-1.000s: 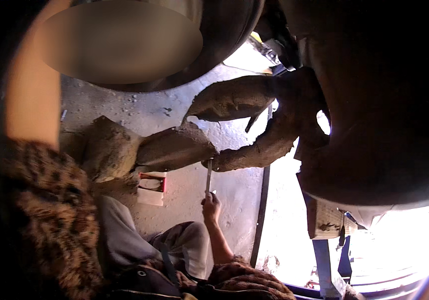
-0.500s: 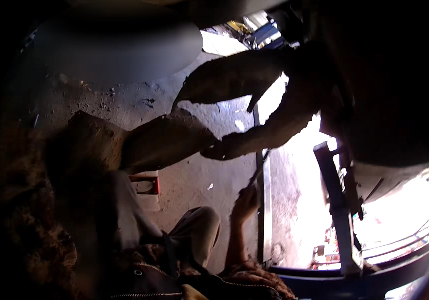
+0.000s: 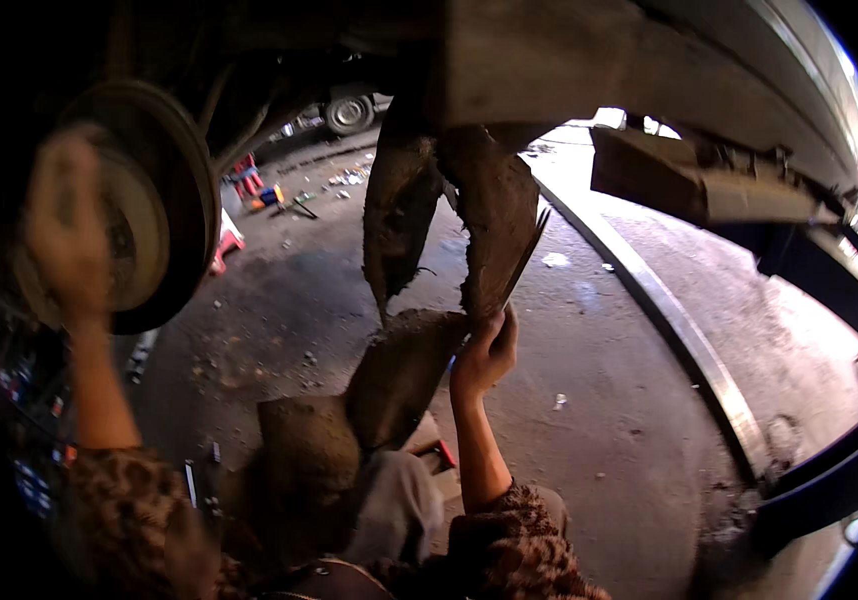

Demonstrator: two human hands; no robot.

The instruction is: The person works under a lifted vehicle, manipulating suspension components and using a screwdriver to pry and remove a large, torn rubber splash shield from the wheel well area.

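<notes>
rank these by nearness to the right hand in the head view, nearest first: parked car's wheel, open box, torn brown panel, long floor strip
From the right hand:
1. torn brown panel: right at the hand, extending upward
2. open box: below and left, near the knee
3. long floor strip: off to the right
4. parked car's wheel: far background, upper left

Your left hand (image 3: 71, 220) is blurred before the wheel part (image 3: 187, 200); contact can't be told. Your right hand (image 3: 486, 360) seems to hide the thin strip's (image 3: 531, 250) lower end. Your knee (image 3: 401, 500) partly covers the box (image 3: 446, 484).
</notes>
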